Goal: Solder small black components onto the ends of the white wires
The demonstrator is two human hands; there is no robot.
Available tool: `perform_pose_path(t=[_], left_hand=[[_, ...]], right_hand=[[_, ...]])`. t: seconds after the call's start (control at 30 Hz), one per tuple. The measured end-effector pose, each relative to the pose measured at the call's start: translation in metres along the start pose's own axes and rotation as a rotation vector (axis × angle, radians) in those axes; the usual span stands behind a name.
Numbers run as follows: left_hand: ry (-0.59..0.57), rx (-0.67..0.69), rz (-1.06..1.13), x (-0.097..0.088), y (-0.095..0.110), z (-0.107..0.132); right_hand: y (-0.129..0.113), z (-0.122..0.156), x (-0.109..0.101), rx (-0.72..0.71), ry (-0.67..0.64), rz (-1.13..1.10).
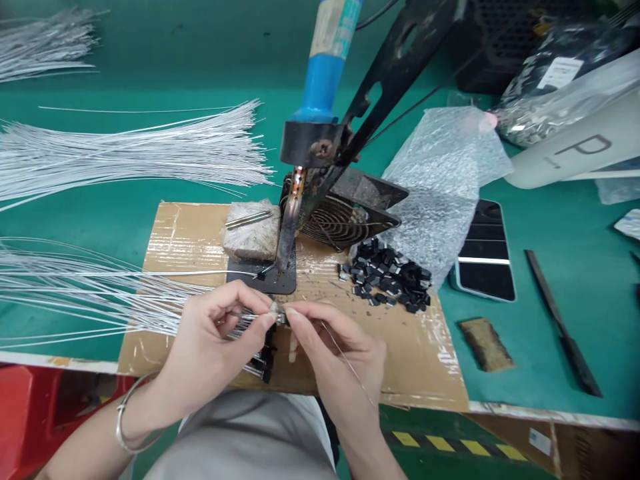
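Note:
My left hand (217,347) and my right hand (340,353) meet over the cardboard, each in a pinch. Between their fingertips is a small metal-and-black connector (282,319), mostly covered by the fingers. A thin bare wire, perhaps solder wire (345,357), runs out from the right fingers across that hand. Beneath the left hand lie white wires (165,313) with black connectors (265,367) on their ends. Just beyond the fingers, a soldering iron (320,87) hangs in a black stand, its tip close to the end of one white wire (220,273) on a dark plate (287,281).
A pile of black connectors (393,277) sits right on the cardboard (320,393). Behind stand a small fan (345,217) and a wrapped block (253,237). Bundled wires (150,153) lie left; bubble wrap (435,173), a phone (485,253), a sponge (485,343) and a dark blade-like tool (563,323) lie right.

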State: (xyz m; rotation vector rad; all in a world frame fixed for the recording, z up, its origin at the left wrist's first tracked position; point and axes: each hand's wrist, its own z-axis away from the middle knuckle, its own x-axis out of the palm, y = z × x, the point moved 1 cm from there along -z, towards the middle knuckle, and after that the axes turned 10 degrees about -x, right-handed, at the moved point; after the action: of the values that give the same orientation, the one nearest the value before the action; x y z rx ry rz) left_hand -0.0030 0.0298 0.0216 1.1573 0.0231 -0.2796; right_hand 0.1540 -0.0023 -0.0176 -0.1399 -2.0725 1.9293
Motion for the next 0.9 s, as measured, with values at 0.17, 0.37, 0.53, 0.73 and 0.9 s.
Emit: perform_pose_path(t=[0.17,0.37,0.53,0.73,0.9], left_hand=[[-0.012,0.009,0.016,0.0002,-0.0016,-0.0006],[-0.025,0.01,0.014,0.0005,-0.0037,-0.0012],[-0.02,0.022,0.043,0.0007,-0.0072,0.0015],[-0.037,0.025,0.033,0.0025,-0.0082,0.0014],[-0.029,0.013,0.018,0.0027,-0.0044,-0.0013]], right_hand=[[0.0007,0.0014,0.0005,0.0,0.009,0.004],[-0.0012,0.0011,0.0005,0.016,0.008,-0.002],[-0.0006,0.0005,0.0009,0.02,0.02,0.029],[0.0026,0.0015,0.0013,0.014,0.036,0.007],[0.0025,0.0022,0.0014,0.016,0.039,0.012]])
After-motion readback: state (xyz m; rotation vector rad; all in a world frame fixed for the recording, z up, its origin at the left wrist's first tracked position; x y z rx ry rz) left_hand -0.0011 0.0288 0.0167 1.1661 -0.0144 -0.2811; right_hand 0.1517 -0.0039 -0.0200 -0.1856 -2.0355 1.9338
